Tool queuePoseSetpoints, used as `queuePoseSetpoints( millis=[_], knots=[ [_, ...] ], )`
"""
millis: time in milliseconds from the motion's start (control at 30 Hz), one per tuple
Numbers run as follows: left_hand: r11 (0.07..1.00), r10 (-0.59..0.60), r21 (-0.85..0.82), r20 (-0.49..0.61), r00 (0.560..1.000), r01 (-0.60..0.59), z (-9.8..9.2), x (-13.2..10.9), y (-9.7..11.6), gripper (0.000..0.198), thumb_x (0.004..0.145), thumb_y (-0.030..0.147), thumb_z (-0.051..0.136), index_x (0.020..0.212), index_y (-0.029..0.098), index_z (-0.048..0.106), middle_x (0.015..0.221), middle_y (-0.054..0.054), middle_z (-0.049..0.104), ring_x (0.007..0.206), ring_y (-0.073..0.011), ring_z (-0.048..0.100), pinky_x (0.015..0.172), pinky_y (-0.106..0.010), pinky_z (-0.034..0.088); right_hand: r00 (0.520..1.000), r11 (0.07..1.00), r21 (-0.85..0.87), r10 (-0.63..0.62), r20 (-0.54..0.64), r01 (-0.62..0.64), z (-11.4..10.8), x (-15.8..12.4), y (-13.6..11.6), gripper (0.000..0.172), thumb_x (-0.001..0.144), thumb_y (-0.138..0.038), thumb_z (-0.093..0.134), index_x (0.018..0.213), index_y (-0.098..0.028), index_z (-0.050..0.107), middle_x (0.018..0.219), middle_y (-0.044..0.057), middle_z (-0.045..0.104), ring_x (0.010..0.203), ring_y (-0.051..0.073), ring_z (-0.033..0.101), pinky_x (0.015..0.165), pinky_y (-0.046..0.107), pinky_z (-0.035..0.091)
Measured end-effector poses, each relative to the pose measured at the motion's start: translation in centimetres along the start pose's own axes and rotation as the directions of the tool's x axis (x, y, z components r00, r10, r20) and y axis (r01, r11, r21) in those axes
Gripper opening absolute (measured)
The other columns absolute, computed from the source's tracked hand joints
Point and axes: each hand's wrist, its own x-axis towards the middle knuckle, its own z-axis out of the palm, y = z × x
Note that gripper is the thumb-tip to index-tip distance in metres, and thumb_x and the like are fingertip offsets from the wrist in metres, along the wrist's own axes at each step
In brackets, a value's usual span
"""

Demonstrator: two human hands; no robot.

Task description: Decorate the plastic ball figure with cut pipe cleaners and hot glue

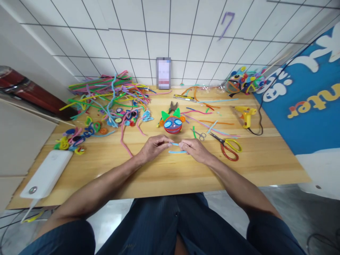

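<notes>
Between my two hands is a light blue pipe cleaner [175, 144], pinched at its left end by my left hand [157, 147] and at its right by my right hand [195, 148]. A second strand of light blue pipe cleaner [177, 152] shows just below, running under my right fingers; I cannot tell whether both are one piece. Just beyond my hands stands a small round craft figure [173, 126] with green pointed ears, blue ringed eyes, orange curls at its sides and a red band. Behind it lie dark-jawed pliers [173, 106].
Scissors with red and yellow handles [228, 147] and small scissors [201, 135] lie to the right, near a yellow glue gun [245, 115]. Loose pipe cleaners [106, 88] heap at back left. A white power bank [47, 173] sits front left; a phone [163, 73] leans on the wall.
</notes>
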Motion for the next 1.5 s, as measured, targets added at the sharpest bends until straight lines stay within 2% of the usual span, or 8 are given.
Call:
queuePoseSetpoints(
  millis=[133,333,500,633,800,1033,1400,1500],
  knots=[
    [0.998,0.054,0.037,-0.056,0.997,-0.052,0.1,-0.2,0.5,0.033,0.096,0.05,0.074,0.09,0.018,0.083,0.085,-0.008,0.08,0.074,-0.0157,0.072,0.071,-0.024,0.054,0.997,0.984,0.167,0.06,0.045,-0.067,0.5,0.1,-0.2,0.045,0.096,-0.059,0.051,0.074,-0.021,0.06,0.063,-0.003,0.054,0.057,0.012,0.05,0.057,0.026,0.038],
    [0.983,-0.154,-0.115,-0.107,0.982,0.142,0.8,-0.4,0.1,0.042,0.089,0.058,0.079,0.084,0.016,0.082,0.056,0.0,0.064,0.047,-0.0089,0.049,0.048,-0.02,0.039,0.995,0.952,0.295,0.058,0.087,-0.081,0.4,0.2,-0.3,0.047,0.093,-0.062,0.056,0.069,-0.022,0.055,0.06,-0.004,0.05,0.056,0.011,0.044,0.055,0.026,0.035],
    [0.95,-0.223,-0.261,-0.191,0.956,0.17,1.2,-0.4,-0.3,0.046,0.089,0.062,0.077,0.099,0.017,0.08,0.068,0.0,0.067,0.05,-0.008,0.046,0.05,-0.021,0.04,0.995,0.97,0.238,0.066,-0.074,-0.047,0.5,0.2,-0.1,0.046,0.094,-0.061,0.052,0.07,-0.022,0.056,0.056,-0.006,0.045,0.054,0.011,0.041,0.056,0.027,0.031],
    [0.977,-0.109,-0.201,-0.17,0.979,0.074,1.1,-0.8,0.2,0.039,0.092,0.053,0.078,0.11,0.018,0.076,0.08,-0.001,0.07,0.056,-0.0077,0.048,0.053,-0.02,0.04,0.977,0.975,0.216,0.097,-0.189,-0.055,0.5,0.3,0.3,0.048,0.094,-0.063,0.052,0.067,-0.023,0.053,0.054,-0.006,0.042,0.054,0.012,0.039,0.056,0.027,0.03],
    [0.996,0.088,0.01,-0.093,0.992,-0.087,1.2,-1.0,0.2,0.029,0.098,0.047,0.073,0.1,0.019,0.081,0.087,-0.006,0.077,0.07,-0.0124,0.065,0.066,-0.023,0.051,0.984,0.968,0.231,0.132,-0.115,-0.103,0.4,0.4,0.4,0.05,0.093,-0.067,0.054,0.073,-0.021,0.059,0.056,-0.006,0.043,0.054,0.012,0.04,0.054,0.027,0.029],
    [0.999,0.023,0.024,-0.069,0.997,-0.021,1.1,-1.0,-0.9,0.037,0.097,0.054,0.073,0.1,0.019,0.084,0.09,-0.009,0.083,0.076,-0.0174,0.076,0.071,-0.026,0.057,0.991,0.939,0.328,0.071,0.11,-0.104,-0.3,0.3,0.2,0.05,0.091,-0.064,0.067,0.07,-0.021,0.056,0.06,-0.005,0.054,0.057,0.01,0.047,0.056,0.025,0.036],
    [0.948,0.192,0.262,-0.01,0.981,-0.183,0.9,-1.1,-1.0,0.023,0.1,0.039,0.072,0.098,0.018,0.079,0.084,-0.006,0.08,0.062,-0.0102,0.066,0.062,-0.019,0.049,0.976,0.887,0.416,0.144,0.162,-0.2,0.7,0.6,1.1,0.039,0.085,-0.055,0.076,0.094,-0.017,0.071,0.064,-0.005,0.062,0.057,0.01,0.054,0.056,0.024,0.044],
    [0.936,0.183,0.312,-0.041,0.982,-0.161,0.9,-1.3,-0.9,0.022,0.103,0.037,0.068,0.096,0.018,0.077,0.084,-0.006,0.08,0.064,-0.011,0.067,0.065,-0.02,0.051,0.978,0.878,0.435,0.148,0.147,-0.198,1.1,0.6,1.3,0.04,0.086,-0.057,0.075,0.089,-0.017,0.071,0.064,-0.003,0.064,0.056,0.01,0.054,0.055,0.024,0.043]
  ],
)
